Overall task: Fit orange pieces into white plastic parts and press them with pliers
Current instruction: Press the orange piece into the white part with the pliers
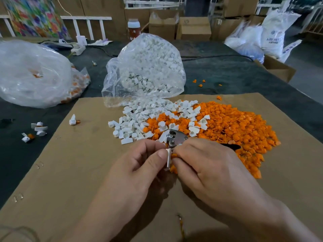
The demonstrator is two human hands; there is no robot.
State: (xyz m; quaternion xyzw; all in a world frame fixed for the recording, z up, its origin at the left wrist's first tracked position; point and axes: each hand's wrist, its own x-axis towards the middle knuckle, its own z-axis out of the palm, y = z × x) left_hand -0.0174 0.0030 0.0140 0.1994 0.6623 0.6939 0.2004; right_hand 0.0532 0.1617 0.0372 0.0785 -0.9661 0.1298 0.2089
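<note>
My left hand (145,159) pinches a white plastic part (168,158) between thumb and fingers. Against that part my right hand (202,159) holds an orange piece (173,155) with its fingertips. The same hand also carries the pliers (174,138): the metal jaws stick out above its knuckles and a dark handle (230,146) shows on its right side. Behind my hands lies a heap of loose white parts (139,119), and to the right of it a wide heap of orange pieces (234,126). All of this sits on a brown cardboard sheet (70,172).
An open clear bag of white parts (148,67) stands behind the heaps. A large clear bag (31,74) with some orange and white parts lies far left. A few assembled parts (38,129) lie left of the cardboard. Boxes (194,28) and bags stand at the back.
</note>
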